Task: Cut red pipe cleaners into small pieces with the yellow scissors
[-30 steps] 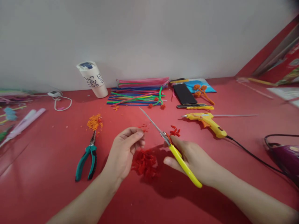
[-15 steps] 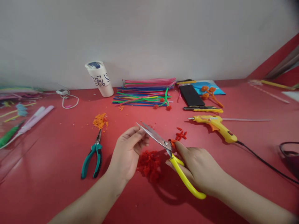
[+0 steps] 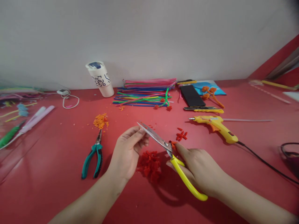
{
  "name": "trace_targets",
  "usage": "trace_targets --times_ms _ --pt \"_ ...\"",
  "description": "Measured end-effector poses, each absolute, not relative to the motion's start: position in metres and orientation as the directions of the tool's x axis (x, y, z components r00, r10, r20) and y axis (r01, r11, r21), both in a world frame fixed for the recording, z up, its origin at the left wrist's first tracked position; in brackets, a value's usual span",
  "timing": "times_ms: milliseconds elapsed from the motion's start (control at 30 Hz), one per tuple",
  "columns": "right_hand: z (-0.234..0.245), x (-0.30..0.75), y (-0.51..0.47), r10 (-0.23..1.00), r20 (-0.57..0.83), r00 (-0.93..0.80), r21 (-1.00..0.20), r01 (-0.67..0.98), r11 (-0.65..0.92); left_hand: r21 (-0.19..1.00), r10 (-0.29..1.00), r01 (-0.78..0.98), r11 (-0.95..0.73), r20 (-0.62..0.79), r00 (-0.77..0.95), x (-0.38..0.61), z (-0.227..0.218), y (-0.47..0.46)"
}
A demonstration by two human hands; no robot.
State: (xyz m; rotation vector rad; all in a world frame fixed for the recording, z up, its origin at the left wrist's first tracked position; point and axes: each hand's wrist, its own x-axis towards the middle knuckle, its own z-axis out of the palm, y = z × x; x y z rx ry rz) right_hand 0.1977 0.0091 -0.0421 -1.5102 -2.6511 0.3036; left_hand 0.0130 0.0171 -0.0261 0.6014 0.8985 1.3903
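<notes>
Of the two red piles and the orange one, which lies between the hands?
The big red pile, lowest in view; the small red pile lies beyond the right hand, the orange pile by the pliers.

Anything in left hand (image 3: pixel 128 148) too small to tell; green tool (image 3: pixel 9 137), purple object (image 3: pixel 293 163) cut off at edges

A craft workspace, shown by glue gun (image 3: pixel 203 119), pliers (image 3: pixel 97 148), scissors (image 3: pixel 161 140) and pipe cleaners (image 3: pixel 149 83).

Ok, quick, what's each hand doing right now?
Left hand: pinched closed; anything held can't be told.
Right hand: closed on yellow-handled metal scissors.
</notes>
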Motion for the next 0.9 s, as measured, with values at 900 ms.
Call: trace_targets --times_ms 900 --pt "-0.029 0.187 0.025 0.943 -0.215 -0.255 -0.926 0.359 -0.115 0.979 0.975 0.075 0.188 -0.195 0.104 0.026 -0.035 0.011"
